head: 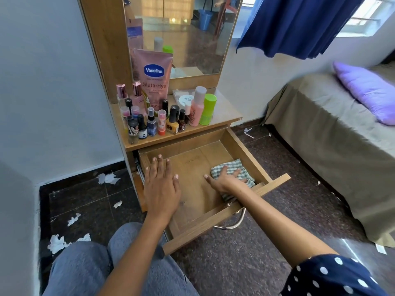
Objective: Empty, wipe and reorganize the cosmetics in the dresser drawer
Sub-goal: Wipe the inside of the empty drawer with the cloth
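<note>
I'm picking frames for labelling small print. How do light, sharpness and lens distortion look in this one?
Head view: even daylight from the window, soft shadows in the drawer. Wide-angle bending curves the wall and bed near the edges. The centre is sharp: the big print on the lotion tube reads clearly; small bottle labels don't. The mirror shows a blurry reflection.

Cosmetics crowd the dresser top point(224, 113): a pink lotion tube point(154, 75), nail polish bottles point(154, 122), a green bottle point(208, 110); the pulled-out drawer point(245, 154) holds a checked cloth point(233, 167); paper scraps point(108, 178) litter the dark floor point(245, 253).
</note>
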`<state>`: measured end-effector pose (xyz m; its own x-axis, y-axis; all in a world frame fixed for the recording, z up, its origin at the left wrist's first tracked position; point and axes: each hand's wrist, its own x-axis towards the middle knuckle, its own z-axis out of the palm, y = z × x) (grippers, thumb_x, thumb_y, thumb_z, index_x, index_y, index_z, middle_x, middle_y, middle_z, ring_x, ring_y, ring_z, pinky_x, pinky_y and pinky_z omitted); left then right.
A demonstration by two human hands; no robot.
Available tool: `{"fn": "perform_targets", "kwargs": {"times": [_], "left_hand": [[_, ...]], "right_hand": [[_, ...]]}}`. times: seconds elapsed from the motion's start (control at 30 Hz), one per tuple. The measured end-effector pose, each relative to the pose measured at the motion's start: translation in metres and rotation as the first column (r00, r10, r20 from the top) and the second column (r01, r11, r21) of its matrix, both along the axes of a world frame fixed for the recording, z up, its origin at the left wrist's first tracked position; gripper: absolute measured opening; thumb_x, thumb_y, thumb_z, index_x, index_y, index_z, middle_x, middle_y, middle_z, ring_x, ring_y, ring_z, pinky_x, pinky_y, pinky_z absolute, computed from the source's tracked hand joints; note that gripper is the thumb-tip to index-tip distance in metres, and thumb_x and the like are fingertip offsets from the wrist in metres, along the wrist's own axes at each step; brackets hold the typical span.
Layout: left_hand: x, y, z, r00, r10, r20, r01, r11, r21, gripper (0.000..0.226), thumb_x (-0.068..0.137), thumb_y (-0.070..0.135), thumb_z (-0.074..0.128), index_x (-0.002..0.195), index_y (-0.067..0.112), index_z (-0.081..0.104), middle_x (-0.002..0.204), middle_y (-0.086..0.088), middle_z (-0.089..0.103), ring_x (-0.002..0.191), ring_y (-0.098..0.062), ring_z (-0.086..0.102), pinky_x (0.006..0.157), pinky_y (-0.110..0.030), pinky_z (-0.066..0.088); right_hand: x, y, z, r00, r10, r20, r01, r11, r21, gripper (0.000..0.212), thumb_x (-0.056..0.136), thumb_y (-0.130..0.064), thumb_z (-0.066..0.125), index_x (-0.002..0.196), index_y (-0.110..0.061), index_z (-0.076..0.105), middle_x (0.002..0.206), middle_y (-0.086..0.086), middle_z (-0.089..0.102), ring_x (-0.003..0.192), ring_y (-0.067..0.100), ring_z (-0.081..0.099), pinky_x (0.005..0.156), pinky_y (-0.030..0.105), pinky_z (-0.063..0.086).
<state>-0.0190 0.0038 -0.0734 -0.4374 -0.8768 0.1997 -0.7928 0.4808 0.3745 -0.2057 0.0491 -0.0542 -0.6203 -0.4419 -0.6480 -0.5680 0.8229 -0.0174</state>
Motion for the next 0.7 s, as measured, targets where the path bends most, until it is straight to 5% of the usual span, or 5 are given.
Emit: {"fn": "perform_targets", "kwargs": {"times": [0.47, 0.7], "left_hand": [[0.000, 0.001, 0.001, 1.000, 0.004, 0.010, -0.004, 1.000, -0.013, 0.052, 0.101, 0.032, 0.033, 0.147, 0.009, 0.027, 0.156, -0.012, 0.017, 0.146, -0.023, 0.009, 0.118, -0.037, 0.001], [0.000, -0.001, -0.001, 0.999, 0.020, 0.028, -0.019, 0.999, -0.038, 0.058, 0.096, 0.037, 0.022, 0.146, 0.009, 0.032, 0.155, -0.012, 0.022, 0.145, -0.024, 0.014, 0.117, -0.037, 0.002]], "right_hand": [[0.004, -0.021, -0.004, 0.998, 0.063, -0.003, -0.063, 0.991, -0.117, 0.087, 0.093, -0.067, 0.023, 0.152, -0.017, -0.016, 0.154, 0.017, -0.030, 0.142, 0.054, -0.005, 0.110, 0.064, -0.010], [0.006, -0.034, -0.003, 0.992, 0.126, -0.010, -0.124, 0.963, -0.238, 0.077, 0.097, -0.060, 0.025, 0.153, -0.021, -0.012, 0.157, 0.010, -0.025, 0.136, 0.058, -0.021, 0.110, 0.064, -0.009]]}}
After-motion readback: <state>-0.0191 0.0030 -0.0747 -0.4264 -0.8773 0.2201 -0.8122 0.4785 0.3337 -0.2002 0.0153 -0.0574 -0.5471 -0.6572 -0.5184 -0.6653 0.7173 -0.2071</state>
